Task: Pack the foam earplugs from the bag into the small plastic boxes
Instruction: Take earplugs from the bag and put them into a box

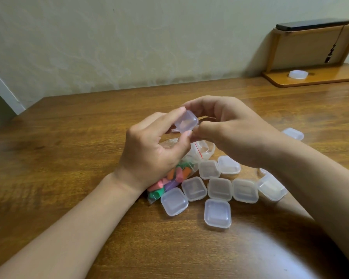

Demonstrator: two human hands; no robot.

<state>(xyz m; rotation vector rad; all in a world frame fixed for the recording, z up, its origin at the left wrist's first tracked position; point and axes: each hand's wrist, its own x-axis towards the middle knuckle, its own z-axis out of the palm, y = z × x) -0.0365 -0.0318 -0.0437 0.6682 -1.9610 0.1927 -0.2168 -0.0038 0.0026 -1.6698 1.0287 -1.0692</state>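
Both hands hold one small clear plastic box point(186, 120) above the table. My left hand point(153, 150) pinches it between forefinger and thumb from the left. My right hand point(230, 125) grips its right side with thumb and curled fingers. The box looks closed, and I cannot tell if anything is inside. Under my left hand lies a clear zip bag point(201, 151) with pink, orange, green and purple foam earplugs point(169, 181). Several closed clear boxes point(219, 188) lie in a cluster to the right of the bag.
One more clear box point(293, 133) lies apart at the right, behind my right forearm. A wooden stand point(310, 75) at the back right carries a white lid point(298, 74) and a black phone point(310, 25). The wooden table point(69, 148) ends at the wall.
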